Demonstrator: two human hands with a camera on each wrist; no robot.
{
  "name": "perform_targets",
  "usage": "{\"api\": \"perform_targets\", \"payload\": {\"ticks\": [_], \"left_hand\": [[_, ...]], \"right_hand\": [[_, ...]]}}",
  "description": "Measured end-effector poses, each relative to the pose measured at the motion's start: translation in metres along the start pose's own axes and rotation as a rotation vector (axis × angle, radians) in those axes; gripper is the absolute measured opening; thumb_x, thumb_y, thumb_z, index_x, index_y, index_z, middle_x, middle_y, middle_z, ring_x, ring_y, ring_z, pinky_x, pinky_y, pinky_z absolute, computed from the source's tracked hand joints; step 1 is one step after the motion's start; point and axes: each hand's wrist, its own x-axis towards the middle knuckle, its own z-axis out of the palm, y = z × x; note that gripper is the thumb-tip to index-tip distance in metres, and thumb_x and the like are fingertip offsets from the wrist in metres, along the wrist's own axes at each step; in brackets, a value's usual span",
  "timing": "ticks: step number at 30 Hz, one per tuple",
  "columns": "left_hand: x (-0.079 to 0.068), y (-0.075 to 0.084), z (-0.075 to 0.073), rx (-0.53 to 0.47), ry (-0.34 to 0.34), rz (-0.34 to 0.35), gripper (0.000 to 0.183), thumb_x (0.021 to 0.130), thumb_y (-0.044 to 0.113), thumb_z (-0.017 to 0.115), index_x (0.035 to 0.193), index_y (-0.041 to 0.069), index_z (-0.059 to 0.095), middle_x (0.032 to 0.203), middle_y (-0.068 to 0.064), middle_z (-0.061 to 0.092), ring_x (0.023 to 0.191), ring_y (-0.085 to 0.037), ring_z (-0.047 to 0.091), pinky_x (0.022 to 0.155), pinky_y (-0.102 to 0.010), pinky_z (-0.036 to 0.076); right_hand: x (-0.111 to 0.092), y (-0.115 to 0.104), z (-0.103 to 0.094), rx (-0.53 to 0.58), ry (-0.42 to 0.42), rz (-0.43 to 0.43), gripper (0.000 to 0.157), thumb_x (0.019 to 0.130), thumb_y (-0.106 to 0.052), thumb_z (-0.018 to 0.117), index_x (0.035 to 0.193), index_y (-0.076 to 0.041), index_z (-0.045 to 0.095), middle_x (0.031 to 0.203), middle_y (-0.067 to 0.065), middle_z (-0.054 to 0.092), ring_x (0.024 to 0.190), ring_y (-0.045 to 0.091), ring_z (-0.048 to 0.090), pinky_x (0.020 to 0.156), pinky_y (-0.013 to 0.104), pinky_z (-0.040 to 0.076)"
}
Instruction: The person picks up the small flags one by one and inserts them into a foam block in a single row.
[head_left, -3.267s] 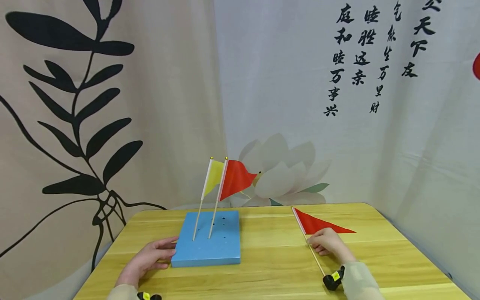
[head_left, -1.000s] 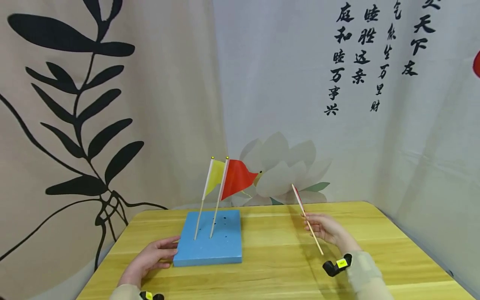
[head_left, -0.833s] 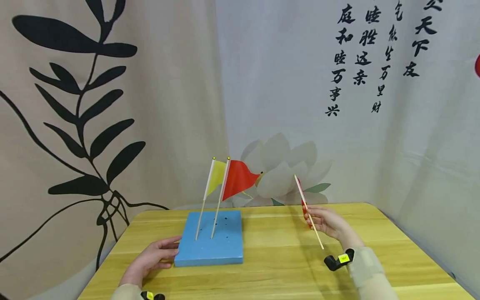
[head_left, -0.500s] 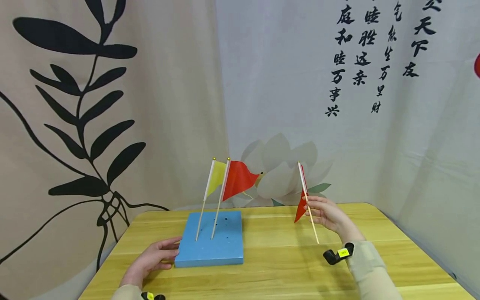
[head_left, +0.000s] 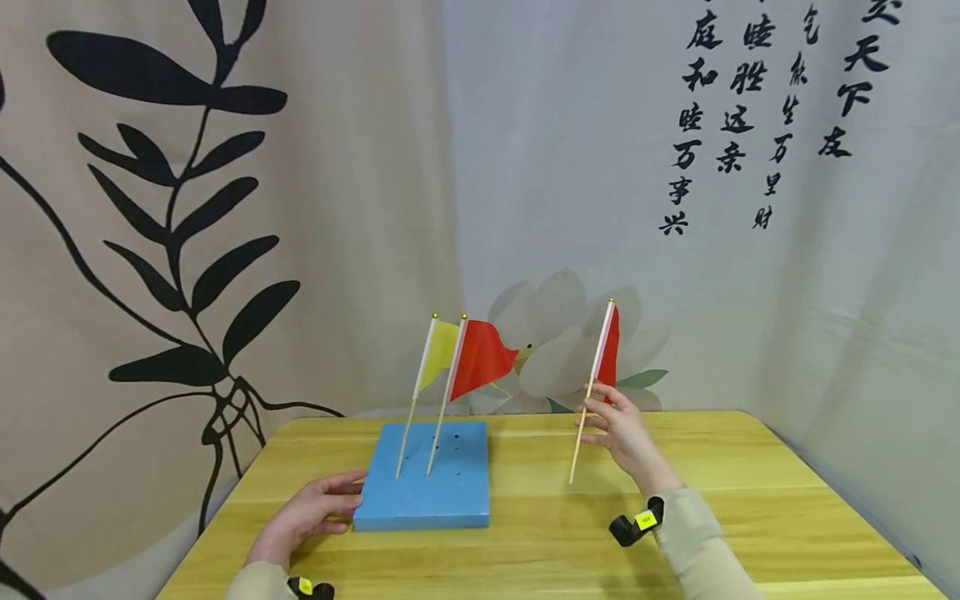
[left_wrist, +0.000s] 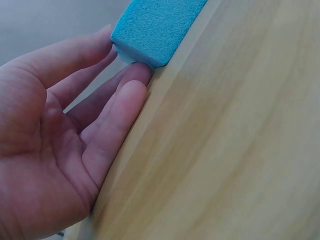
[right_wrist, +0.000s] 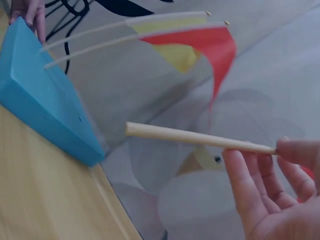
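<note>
A blue foam block (head_left: 423, 502) lies on the table with a yellow flag (head_left: 438, 357) and a red flag (head_left: 482, 362) standing in it, both leaning slightly right. My left hand (head_left: 311, 512) rests against the block's left side, its fingertips touching the foam corner (left_wrist: 150, 30) in the left wrist view. Off to the right, my right hand (head_left: 624, 435) pinches a second red flag (head_left: 611, 354) by its wooden stick, held above the table. That stick's lower end (right_wrist: 150, 131) points toward the block in the right wrist view, while its cloth is mostly hidden behind my hand.
Several small holes (head_left: 456, 450) show in the block's top. The wooden table (head_left: 540, 542) extends to both sides. A curtain (head_left: 360, 208) with a plant print and written characters hangs behind it.
My right hand has lifted the second red flag off the table, turned it upright and brought it a little left. My left hand stays at the block.
</note>
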Motion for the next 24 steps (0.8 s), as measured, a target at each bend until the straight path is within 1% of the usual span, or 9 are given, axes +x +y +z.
{"api": "perform_targets", "payload": {"ticks": [3, 6, 13, 19, 21, 24], "left_hand": [[0.000, 0.002, 0.000, 0.006, 0.003, 0.000, 0.065, 0.090, 0.021, 0.070, 0.145, 0.001, 0.042, 0.135, -0.025, 0.050, 0.096, -0.023, 0.064, 0.074, -0.041, 0.055], [0.000, 0.002, 0.000, 0.003, 0.002, 0.000, 0.064, 0.090, 0.021, 0.070, 0.145, 0.002, 0.043, 0.135, -0.024, 0.050, 0.096, -0.023, 0.064, 0.074, -0.041, 0.055], [-0.002, 0.003, 0.000, -0.001, 0.015, -0.012, 0.062, 0.091, 0.019, 0.070, 0.144, 0.002, 0.044, 0.134, -0.023, 0.051, 0.096, -0.023, 0.064, 0.074, -0.041, 0.055], [-0.001, 0.001, -0.001, -0.010, -0.014, 0.000, 0.061, 0.092, 0.019, 0.068, 0.145, 0.003, 0.043, 0.134, -0.022, 0.051, 0.098, -0.024, 0.063, 0.075, -0.041, 0.055], [-0.001, 0.001, -0.002, -0.009, -0.019, 0.007, 0.061, 0.092, 0.019, 0.068, 0.145, 0.003, 0.043, 0.134, -0.022, 0.051, 0.097, -0.024, 0.063, 0.075, -0.041, 0.055], [0.000, 0.000, -0.002, -0.006, -0.023, 0.011, 0.061, 0.092, 0.020, 0.068, 0.145, 0.003, 0.043, 0.134, -0.023, 0.050, 0.097, -0.024, 0.063, 0.075, -0.041, 0.055]], "right_hand": [[0.003, 0.001, 0.015, 0.001, 0.012, -0.017, 0.018, 0.097, -0.011, 0.059, 0.114, -0.018, 0.058, 0.089, 0.003, 0.063, 0.079, 0.021, 0.068, 0.067, 0.037, 0.057], [0.006, 0.000, 0.031, 0.007, 0.015, -0.040, 0.021, 0.097, -0.010, 0.059, 0.117, -0.014, 0.056, 0.091, 0.006, 0.062, 0.078, 0.021, 0.068, 0.067, 0.039, 0.058], [0.011, -0.008, 0.065, -0.018, -0.016, -0.119, 0.026, 0.097, -0.008, 0.059, 0.122, -0.008, 0.054, 0.092, 0.010, 0.063, 0.078, 0.025, 0.068, 0.068, 0.044, 0.057], [0.012, -0.016, 0.089, -0.032, -0.038, -0.157, 0.025, 0.097, -0.009, 0.059, 0.121, -0.007, 0.053, 0.090, 0.009, 0.063, 0.080, 0.028, 0.068, 0.067, 0.042, 0.057], [0.012, -0.018, 0.096, -0.034, -0.047, -0.165, 0.027, 0.096, -0.009, 0.060, 0.122, -0.006, 0.052, 0.091, 0.009, 0.063, 0.080, 0.029, 0.067, 0.068, 0.043, 0.057], [0.011, -0.019, 0.107, -0.029, -0.060, -0.186, 0.032, 0.096, -0.009, 0.061, 0.126, -0.001, 0.051, 0.093, 0.011, 0.063, 0.078, 0.029, 0.067, 0.069, 0.046, 0.057]]}}
